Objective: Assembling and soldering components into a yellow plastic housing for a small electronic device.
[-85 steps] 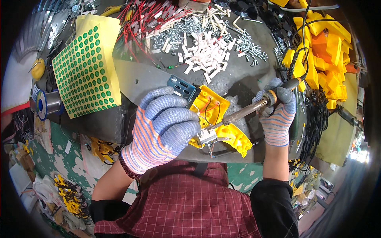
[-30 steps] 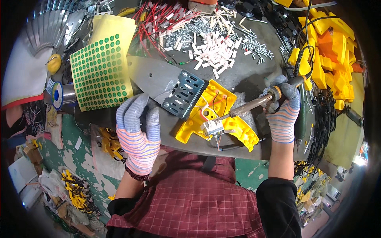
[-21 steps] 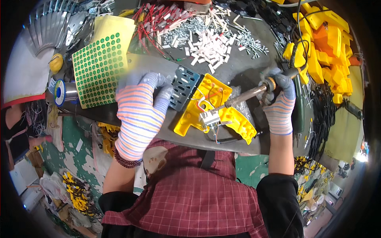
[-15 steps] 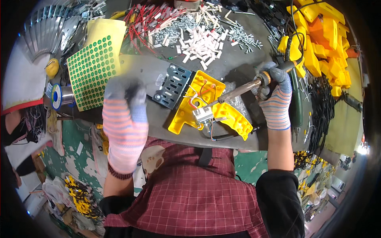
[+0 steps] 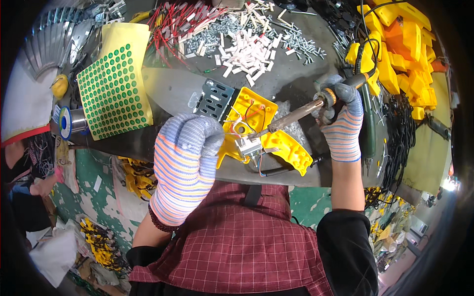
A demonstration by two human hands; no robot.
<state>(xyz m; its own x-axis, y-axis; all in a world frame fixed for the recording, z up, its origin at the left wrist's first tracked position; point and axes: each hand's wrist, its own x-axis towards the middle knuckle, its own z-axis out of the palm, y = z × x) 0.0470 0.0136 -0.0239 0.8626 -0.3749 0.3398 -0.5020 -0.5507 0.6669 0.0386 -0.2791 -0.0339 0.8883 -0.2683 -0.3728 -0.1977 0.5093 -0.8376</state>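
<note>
My right hand, in a striped knit glove, grips a soldering iron. Its tip points down-left to a small silver switch-like part, at or just above it. Close to that part's left side is my gloved left hand, its fingers curled together; what they pinch is too thin to make out. Under the part lies an open yellow plastic housing with thin wires inside. A curved yellow housing piece sits to its right. The slotted dark metal plate adjoins the housing's upper left.
A sheet of green round stickers and a solder spool lie at left. White sleeves, screws and red wires are heaped at the back. Yellow housings and black cables crowd the right.
My left hand has swung right and closed in on the silver part from beside the sticker sheet. The right hand and soldering iron have barely moved.
</note>
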